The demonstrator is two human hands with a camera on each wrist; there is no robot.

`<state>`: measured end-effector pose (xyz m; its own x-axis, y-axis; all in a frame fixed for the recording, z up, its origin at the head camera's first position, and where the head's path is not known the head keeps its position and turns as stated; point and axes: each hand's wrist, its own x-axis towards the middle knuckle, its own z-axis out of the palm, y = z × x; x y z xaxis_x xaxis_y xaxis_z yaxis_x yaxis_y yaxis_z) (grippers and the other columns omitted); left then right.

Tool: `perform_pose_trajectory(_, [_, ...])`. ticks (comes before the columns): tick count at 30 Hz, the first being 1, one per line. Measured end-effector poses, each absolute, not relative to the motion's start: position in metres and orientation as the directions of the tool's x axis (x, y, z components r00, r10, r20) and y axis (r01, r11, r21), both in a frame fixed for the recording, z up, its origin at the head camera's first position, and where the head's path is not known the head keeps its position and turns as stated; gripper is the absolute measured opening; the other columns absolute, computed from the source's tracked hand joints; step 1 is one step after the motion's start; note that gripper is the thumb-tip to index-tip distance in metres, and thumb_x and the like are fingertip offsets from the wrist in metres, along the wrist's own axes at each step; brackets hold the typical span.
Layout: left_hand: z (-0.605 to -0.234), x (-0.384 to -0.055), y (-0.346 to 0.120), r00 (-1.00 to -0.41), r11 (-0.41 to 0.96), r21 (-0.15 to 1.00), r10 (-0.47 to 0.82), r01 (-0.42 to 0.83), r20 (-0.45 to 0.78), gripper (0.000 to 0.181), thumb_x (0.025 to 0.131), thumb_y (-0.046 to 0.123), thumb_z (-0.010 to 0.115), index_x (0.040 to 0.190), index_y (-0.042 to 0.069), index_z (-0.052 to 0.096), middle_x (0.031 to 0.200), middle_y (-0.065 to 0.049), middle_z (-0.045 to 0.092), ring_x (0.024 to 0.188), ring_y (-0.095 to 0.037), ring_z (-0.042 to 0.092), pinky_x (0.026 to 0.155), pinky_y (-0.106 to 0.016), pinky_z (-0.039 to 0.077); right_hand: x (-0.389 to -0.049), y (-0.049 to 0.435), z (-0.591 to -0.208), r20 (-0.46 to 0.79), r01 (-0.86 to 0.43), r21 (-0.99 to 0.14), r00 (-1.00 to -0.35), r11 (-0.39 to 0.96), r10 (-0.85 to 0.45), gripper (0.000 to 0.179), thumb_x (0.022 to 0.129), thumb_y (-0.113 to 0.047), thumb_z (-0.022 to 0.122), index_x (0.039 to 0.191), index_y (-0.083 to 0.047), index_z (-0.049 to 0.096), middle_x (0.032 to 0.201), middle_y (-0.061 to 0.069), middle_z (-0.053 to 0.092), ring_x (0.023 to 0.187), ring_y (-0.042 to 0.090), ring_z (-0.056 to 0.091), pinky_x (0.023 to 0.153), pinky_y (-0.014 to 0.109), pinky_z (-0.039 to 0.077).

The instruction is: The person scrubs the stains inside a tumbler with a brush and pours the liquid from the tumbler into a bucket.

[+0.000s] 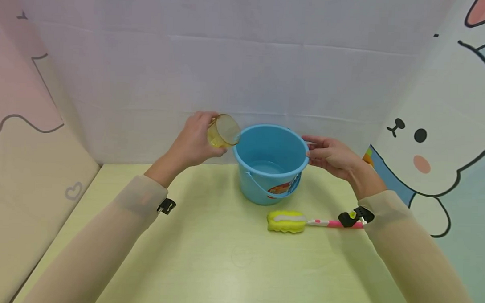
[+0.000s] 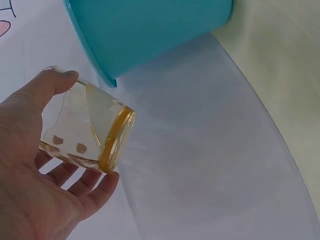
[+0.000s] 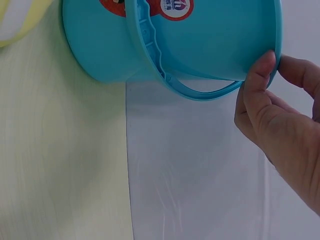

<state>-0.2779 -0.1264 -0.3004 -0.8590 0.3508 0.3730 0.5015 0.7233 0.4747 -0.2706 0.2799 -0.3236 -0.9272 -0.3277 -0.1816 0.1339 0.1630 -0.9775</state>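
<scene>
My left hand (image 1: 192,138) grips a clear yellowish glass cup (image 1: 216,136), thumb on one side and fingers on the other. The cup is tilted beside the left rim of a light blue plastic bucket (image 1: 257,187), its mouth turned toward the bucket side. In the left wrist view, an amber band circles one end of the cup (image 2: 70,117). The bucket stands upright on the table, its handle hanging down at the front. At its right rim, my right hand (image 1: 332,157) pinches the edge; the right wrist view shows fingertips on both sides of the rim (image 3: 279,30).
A sponge brush (image 1: 285,227) with a yellow-green head and a pink-and-white handle (image 1: 318,223) lies in front of the bucket, toward the right. The pale table (image 1: 222,266) ends at a white cloth backdrop (image 1: 229,71). Cartoon-printed panels (image 1: 386,165) flank both sides.
</scene>
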Motion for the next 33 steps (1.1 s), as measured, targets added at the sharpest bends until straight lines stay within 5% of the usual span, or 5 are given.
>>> perform_pose_trajectory(33, [-0.284, -0.286, -0.104, -0.795, 0.775, 0.273, 0.436, 0.570, 0.421, 0.087, 0.077, 0.021, 0.096, 0.149, 0.008, 0.049, 0.140, -0.017, 0.050, 0.127, -0.039, 0.043, 0.103, -0.056, 0.046, -0.271, 0.277, -0.322, -0.191, 0.146, -0.977, -0.926, 0.157, -0.325, 0.067, 0.109, -0.001, 0.056, 0.168, -0.004, 0.024, 0.156, 0.027, 0.042, 0.127, 0.030, 0.061, 0.103, 0.036, 0.055])
